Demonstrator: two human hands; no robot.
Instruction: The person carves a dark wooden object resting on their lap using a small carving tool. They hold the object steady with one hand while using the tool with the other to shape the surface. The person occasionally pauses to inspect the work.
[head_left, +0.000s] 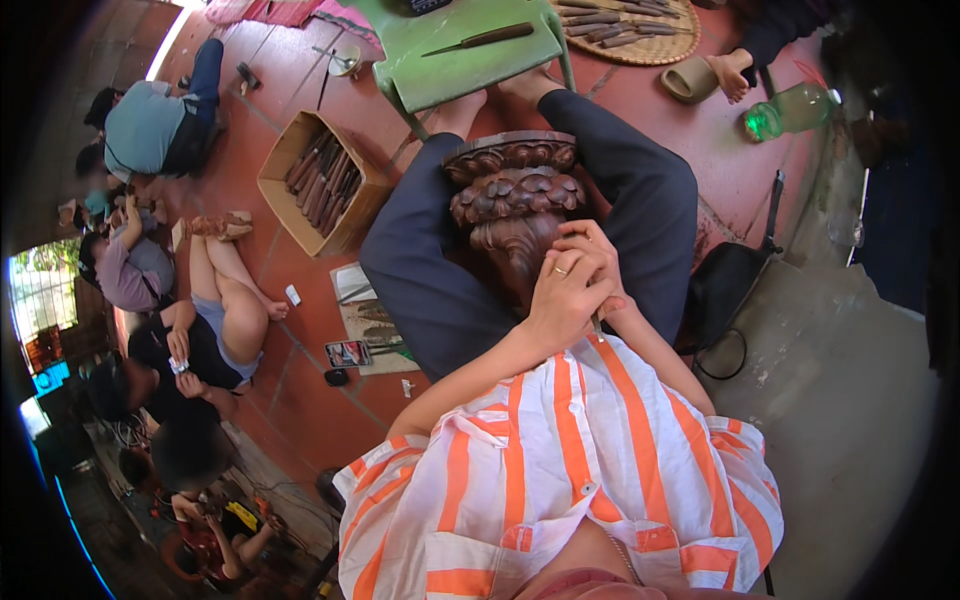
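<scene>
A dark brown carved wooden piece [512, 195] with leaf-like tiers stands upright between my knees, held in by my dark trouser legs [640, 200]. Both hands are clasped together against its lower right side. My left hand [562, 298], with a ring on one finger, lies curled on top. My right hand [597, 248] is tucked behind it, fingers bent onto the carving. A thin metal tool [597, 326] pokes out below the two hands; its tip is hidden.
Beyond my feet stands a green stool [455, 70] with a knife on it. Past it are a woven tray of tools [640, 45], a cardboard box of tools [320, 180], a green bottle [795, 108] and a black bag [725, 290]. Several people sit on the floor at left.
</scene>
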